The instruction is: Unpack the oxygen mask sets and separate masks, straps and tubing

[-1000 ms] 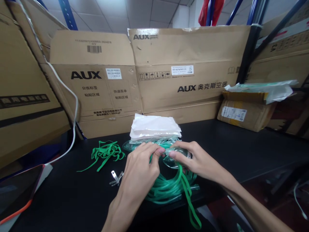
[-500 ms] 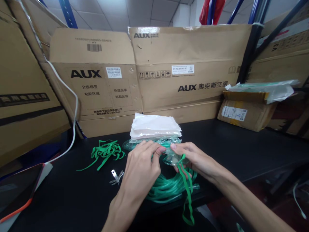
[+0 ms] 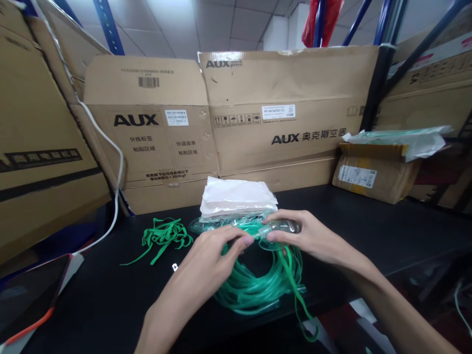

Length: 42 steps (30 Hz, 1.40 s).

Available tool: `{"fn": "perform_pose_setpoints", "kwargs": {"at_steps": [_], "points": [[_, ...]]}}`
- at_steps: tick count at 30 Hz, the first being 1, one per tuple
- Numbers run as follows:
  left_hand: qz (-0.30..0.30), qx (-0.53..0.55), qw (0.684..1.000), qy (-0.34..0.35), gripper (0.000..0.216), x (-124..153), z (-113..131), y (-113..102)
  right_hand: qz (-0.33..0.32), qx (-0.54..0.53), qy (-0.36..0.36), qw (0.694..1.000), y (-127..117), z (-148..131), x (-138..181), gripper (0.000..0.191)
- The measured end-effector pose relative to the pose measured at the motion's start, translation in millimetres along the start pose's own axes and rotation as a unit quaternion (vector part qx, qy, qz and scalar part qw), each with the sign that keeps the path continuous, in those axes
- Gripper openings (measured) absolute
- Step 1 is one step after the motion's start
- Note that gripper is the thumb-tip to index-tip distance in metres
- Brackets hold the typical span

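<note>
My left hand and my right hand meet over a coil of green tubing on the black table. The right hand's fingers are curled around a clear plastic mask piece. The left hand's fingertips pinch at the mask's left end, where the tubing joins it. A green elastic strap hangs from the mask over the table's front edge. A stack of white-backed plastic packets lies just behind the hands.
A loose pile of green straps lies to the left, a small metal clip near it. A phone with an orange edge and white cable sit far left. Cardboard boxes wall the back; a smaller box sits at right.
Both hands have shifted slightly right and away. The right hand has turned the clear mask piece up and gripped it more fully. The hanging green strap swung lower.
</note>
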<state>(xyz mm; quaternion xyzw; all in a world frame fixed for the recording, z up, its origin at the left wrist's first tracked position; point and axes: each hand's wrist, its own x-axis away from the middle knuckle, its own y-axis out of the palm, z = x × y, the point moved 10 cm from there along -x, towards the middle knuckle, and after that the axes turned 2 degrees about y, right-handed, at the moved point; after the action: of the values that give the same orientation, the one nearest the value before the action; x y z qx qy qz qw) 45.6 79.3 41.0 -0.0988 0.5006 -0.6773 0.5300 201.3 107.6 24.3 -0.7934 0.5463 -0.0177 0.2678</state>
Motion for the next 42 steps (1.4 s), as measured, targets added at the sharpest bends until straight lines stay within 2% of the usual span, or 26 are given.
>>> {"fn": "perform_pose_setpoints", "kwargs": {"at_steps": [3, 6, 9, 11, 14, 17, 21, 28, 35, 40, 42], "points": [[-0.063, -0.006, 0.997, -0.037, 0.032, 8.8, -13.7, 1.3, 0.019, 0.034, -0.06, 0.997, -10.2, -10.5, 2.2, 0.029], [-0.132, -0.01, 0.988, -0.084, 0.033, 20.4, -22.7, 15.5, 0.015, 0.069, -0.119, 0.99, -8.9, -19.7, 5.9, 0.027], [-0.155, -0.015, 0.98, -0.126, 0.047, 27.0, -21.8, 31.4, 0.026, 0.131, -0.154, 0.979, -6.4, -25.2, 8.8, 0.024], [-0.153, -0.024, 0.979, -0.129, 0.049, 26.5, -14.7, 40.1, 0.029, 0.154, -0.169, 0.973, -5.4, -27.8, 10.0, 0.025], [-0.152, -0.031, 0.983, -0.101, 0.038, 22.0, -1.4, 49.2, 0.029, 0.165, -0.183, 0.969, -6.0, -31.1, 11.6, 0.026], [-0.128, -0.046, 0.988, -0.067, 0.019, 14.7, 6.3, 48.4, 0.024, 0.17, -0.183, 0.968, -7.1, -32.3, 12.4, 0.027], [-0.093, -0.061, 0.993, -0.039, 0.023, 3.9, 9.4, 43.2, 0.027, 0.169, -0.165, 0.971, -9.4, -30.4, 11.8, 0.028], [-0.108, -0.012, 0.99, -0.086, 0.025, 3.4, 2.1, 50.7, 0.032, 0.157, -0.134, 0.978, -9.8, -25.8, 9.6, 0.022], [-0.111, 0.017, 0.991, -0.08, 0.014, 5.8, 6.2, 53.5, 0.029, 0.142, -0.121, 0.982, -10.5, -23.4, 9.1, 0.025], [-0.074, 0.015, 0.994, -0.078, 0.021, 0.5, 4.8, 45.2, 0.052, 0.108, -0.127, 0.985, -15.2, -24.0, 8.1, 0.023], [-0.059, 0.067, 0.991, -0.102, 0.021, -1.7, -1.1, 42.6, 0.076, 0.067, -0.131, 0.986, -20.1, -25.4, 9.1, 0.025]]}}
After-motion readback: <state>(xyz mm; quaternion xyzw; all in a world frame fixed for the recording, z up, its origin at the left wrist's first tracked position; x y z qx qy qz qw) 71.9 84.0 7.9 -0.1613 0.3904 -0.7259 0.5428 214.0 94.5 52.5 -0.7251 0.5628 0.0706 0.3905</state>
